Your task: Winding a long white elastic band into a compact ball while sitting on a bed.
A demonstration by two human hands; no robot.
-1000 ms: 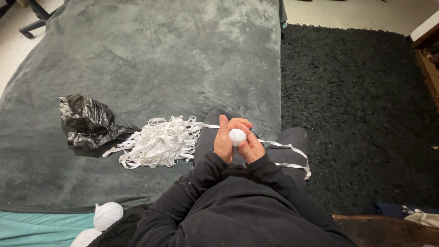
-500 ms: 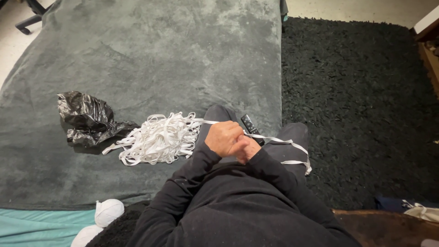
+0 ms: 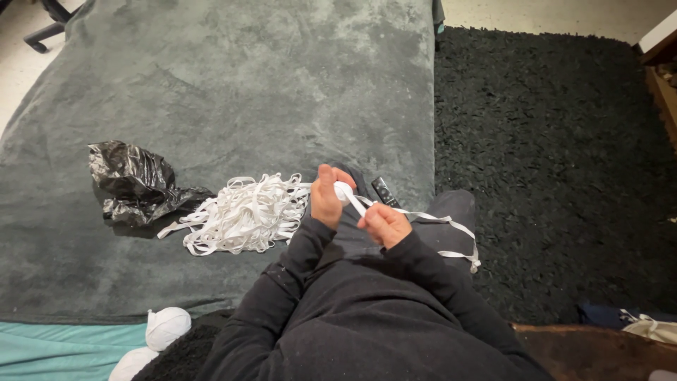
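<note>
Hands have parted: left hand point(image 3: 326, 200) grips the small white ball point(image 3: 343, 190), right hand point(image 3: 383, 224) pinches the strip point(image 3: 357, 204) taut between them, beside the loose pile point(image 3: 243, 215).

Bag point(image 3: 134, 183) left of ribbon pile point(image 3: 243, 215).

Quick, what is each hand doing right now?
Left hand: closed on a small white ball of ribbon.
Right hand: closed on the white ribbon strand.

Hands no longer clasped together: left hand point(image 3: 325, 200) now raised, gripping small white ball point(image 3: 343, 189). Right hand point(image 3: 384, 224) sits lower, apart. White band point(image 3: 357, 205) stretches taut between them.
</note>
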